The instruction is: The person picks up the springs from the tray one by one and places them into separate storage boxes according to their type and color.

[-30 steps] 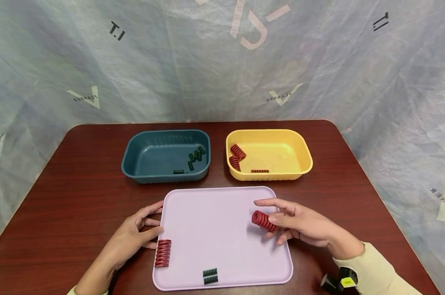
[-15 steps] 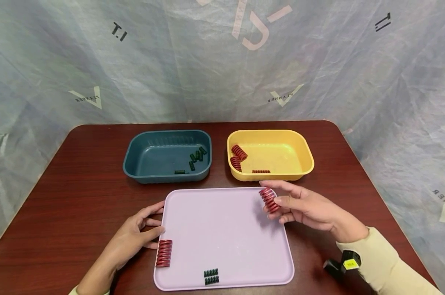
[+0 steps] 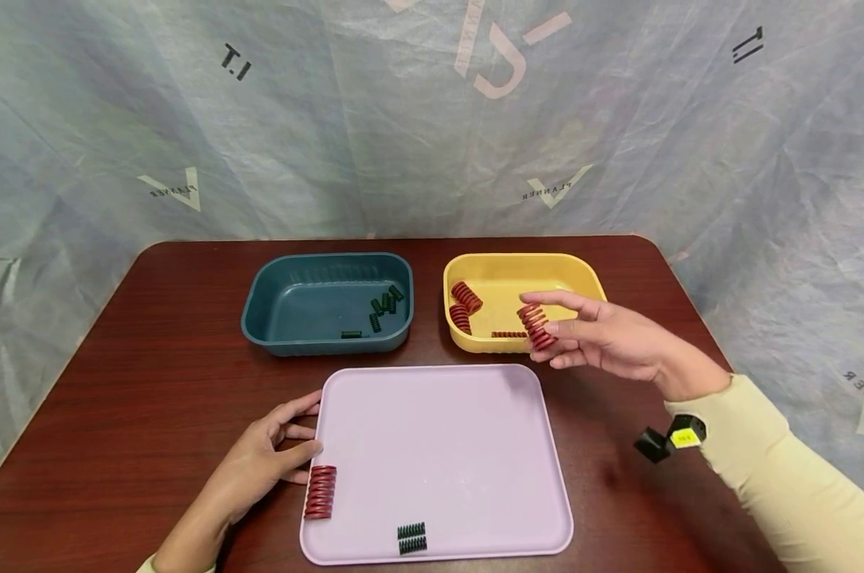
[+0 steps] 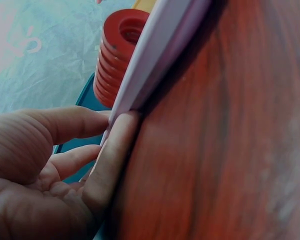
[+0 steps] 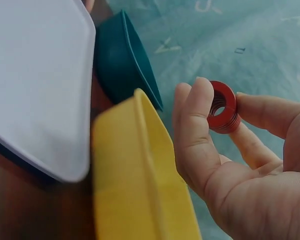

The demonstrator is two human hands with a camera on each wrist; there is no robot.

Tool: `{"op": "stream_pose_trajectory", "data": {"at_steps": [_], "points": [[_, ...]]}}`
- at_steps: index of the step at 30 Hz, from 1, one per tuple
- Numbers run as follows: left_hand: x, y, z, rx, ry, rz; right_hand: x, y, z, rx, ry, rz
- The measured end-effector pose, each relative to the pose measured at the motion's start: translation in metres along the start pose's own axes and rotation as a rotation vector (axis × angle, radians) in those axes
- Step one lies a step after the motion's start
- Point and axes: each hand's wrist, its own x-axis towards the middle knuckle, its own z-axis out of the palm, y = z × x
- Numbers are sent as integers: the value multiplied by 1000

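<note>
Red spring (image 3: pixel 537 327), pinched in my right hand (image 3: pixel 611 338), has risen off the lilac tray (image 3: pixel 439 446) to the yellow bin (image 3: pixel 589 278), probably for dropping; left hand (image 3: pixel 263 454) rests open against that tray's edge.

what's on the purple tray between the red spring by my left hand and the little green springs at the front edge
Nothing: in the head view the purple tray is bare between the red spring and the green springs.
</note>
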Motion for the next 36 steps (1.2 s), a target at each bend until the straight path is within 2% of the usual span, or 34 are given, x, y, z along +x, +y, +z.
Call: {"op": "stream_pose_trajectory", "data": {"at_steps": [8,15,18,25,36], "points": [[0,1,1,6,14,-7,16,-41,-16,-99,80,60],[0,1,1,12,25,-6,35,-71,-35,-173,18,128],[1,1,2,15,27,-5,43,-77,-42,-207,27,168],[0,0,2,19,32,-2,68,-81,-49,-290,97,278],[0,-2,1,7,34,2,102,-62,-68,-347,122,416]]}}
